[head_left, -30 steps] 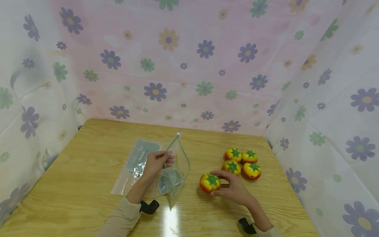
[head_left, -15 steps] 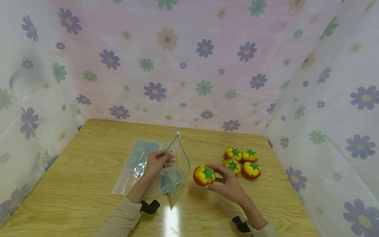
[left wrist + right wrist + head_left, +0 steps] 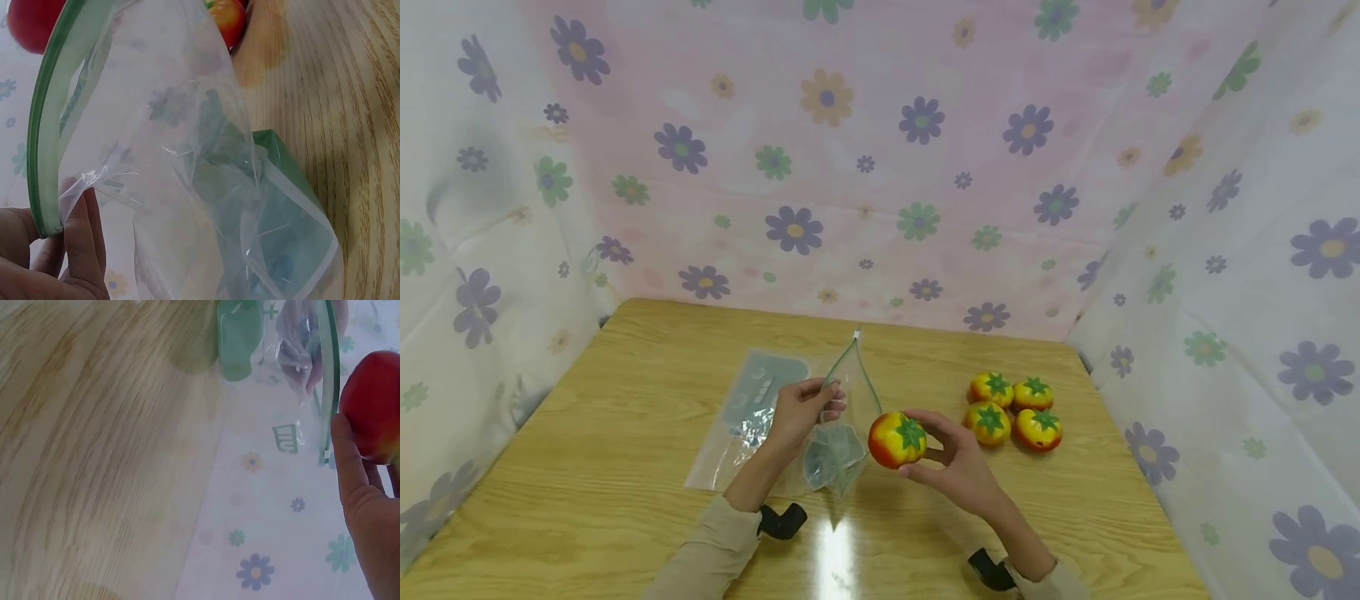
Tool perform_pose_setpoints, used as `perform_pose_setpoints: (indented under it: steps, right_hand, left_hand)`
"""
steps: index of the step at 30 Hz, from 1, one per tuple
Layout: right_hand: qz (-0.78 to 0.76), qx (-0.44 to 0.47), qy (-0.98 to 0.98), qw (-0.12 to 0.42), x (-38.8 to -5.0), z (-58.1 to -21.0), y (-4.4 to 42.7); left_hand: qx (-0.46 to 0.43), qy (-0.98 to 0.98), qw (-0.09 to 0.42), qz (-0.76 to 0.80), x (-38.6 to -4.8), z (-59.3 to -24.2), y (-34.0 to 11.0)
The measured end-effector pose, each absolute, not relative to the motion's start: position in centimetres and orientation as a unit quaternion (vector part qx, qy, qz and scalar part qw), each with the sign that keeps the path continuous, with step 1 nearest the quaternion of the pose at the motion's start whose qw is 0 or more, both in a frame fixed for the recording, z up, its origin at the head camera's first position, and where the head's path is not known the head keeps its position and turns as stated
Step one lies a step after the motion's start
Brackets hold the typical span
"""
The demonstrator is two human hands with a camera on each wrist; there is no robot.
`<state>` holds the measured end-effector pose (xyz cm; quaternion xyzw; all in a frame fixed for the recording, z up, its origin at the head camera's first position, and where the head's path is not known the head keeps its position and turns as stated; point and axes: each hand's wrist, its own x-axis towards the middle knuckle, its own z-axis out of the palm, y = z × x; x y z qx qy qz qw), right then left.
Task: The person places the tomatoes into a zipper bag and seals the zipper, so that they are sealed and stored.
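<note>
A clear zip bag (image 3: 194,94) with a green-edged mouth stands gaping on the table, its slider at the far end. My left hand (image 3: 801,414) pinches the near-left rim of that mouth between thumb and fingers. In my right hand (image 3: 958,462) is a yellow and red toy tomato (image 3: 897,440) with a green leaf top, gripped from its right side. The tomato is held above the table, right beside the bag's mouth, overlapping its right edge in the head view. In the right wrist view the tomato's red side (image 3: 375,406) shows close to the zip strip (image 3: 331,369).
Several more toy tomatoes (image 3: 988,423) sit grouped on the right of the wooden table (image 3: 587,433). A flat clear bag with a grey-green print (image 3: 763,387) lies under and left of my left hand. Flowered cloth (image 3: 865,208) walls stand at the back and sides.
My right hand has carried the tomato left and slightly up, from near the table to the bag's mouth. The left hand keeps its pinch on the rim with barely any movement.
</note>
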<state>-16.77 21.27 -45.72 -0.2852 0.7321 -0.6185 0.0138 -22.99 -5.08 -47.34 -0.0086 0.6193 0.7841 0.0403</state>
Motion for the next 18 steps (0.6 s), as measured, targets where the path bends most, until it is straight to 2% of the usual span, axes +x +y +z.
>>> perform_pose_setpoints:
  steps: [8, 18]
  right_hand:
    - [-0.661, -0.360, 0.658, 0.030, -17.2, -46.1, 19.8]
    - [-0.657, -0.356, 0.663, 0.044, -18.0, -46.1, 18.3]
  left_hand:
    - [-0.007, 0.618, 0.042, 0.785, -23.1, -47.4, -4.8]
    - [0.000, 0.632, 0.046, 0.774, -23.1, -47.2, -4.4]
